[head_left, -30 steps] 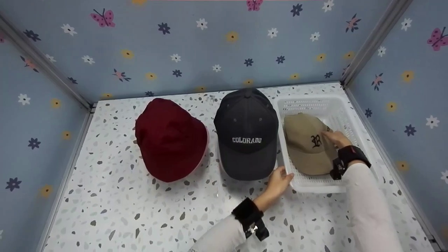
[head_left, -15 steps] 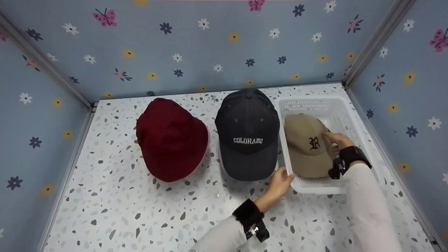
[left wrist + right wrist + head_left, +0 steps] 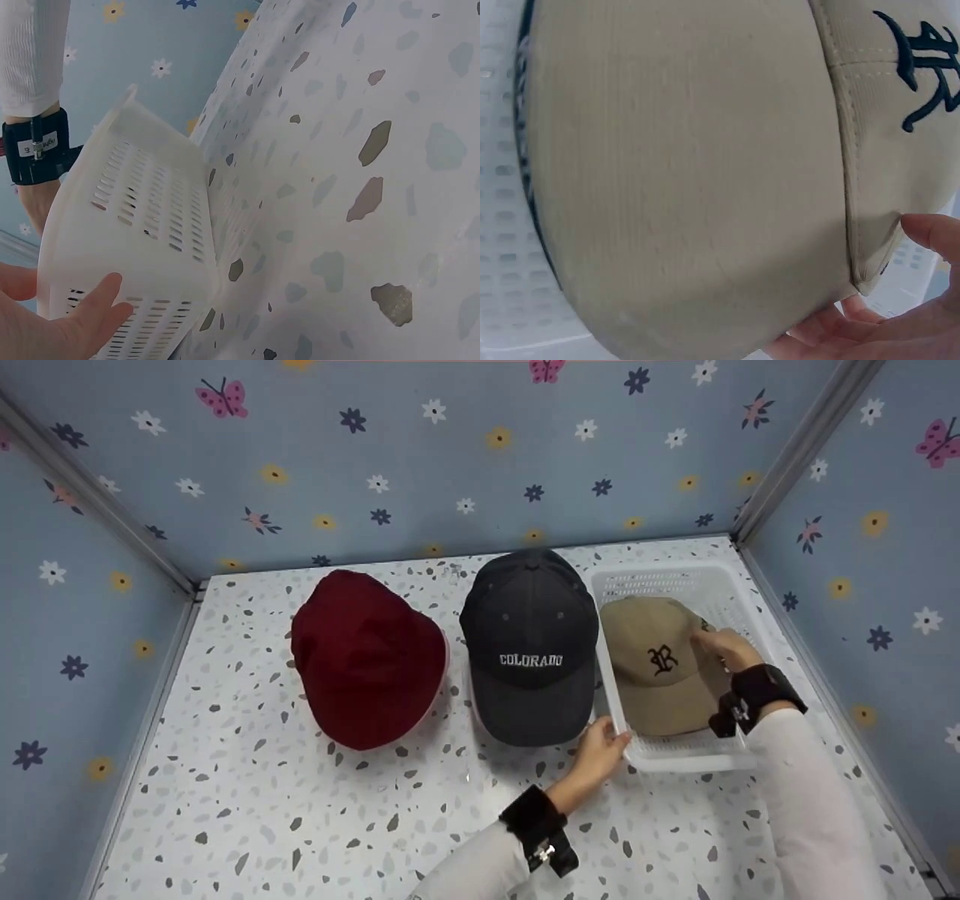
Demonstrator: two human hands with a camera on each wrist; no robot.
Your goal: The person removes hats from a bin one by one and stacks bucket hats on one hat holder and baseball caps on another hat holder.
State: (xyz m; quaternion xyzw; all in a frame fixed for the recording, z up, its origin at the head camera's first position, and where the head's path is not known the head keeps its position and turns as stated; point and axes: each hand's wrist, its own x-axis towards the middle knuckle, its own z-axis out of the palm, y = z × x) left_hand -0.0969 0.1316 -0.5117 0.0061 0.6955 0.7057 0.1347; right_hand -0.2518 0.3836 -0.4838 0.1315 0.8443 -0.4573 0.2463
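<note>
A tan baseball cap with a dark embroidered letter lies in the white plastic basket, its brim toward the person. My right hand pinches the cap's right side. In the right wrist view, the thumb presses the outside near the brim seam, while the other fingers curl under the edge. With my left hand I hold the basket's near left corner. The left wrist view shows fingers against the slotted outer wall and another digit at the rim.
Close along the basket's left side sits a dark grey cap lettered COLORADO. Farther left is a dark red bucket hat. Flower-patterned panels enclose the speckled white table at the back and both sides.
The tan cap has turned and shifted left inside the basket, and my right hand has moved slightly up and right with its side. The left hand stays at the basket corner.
</note>
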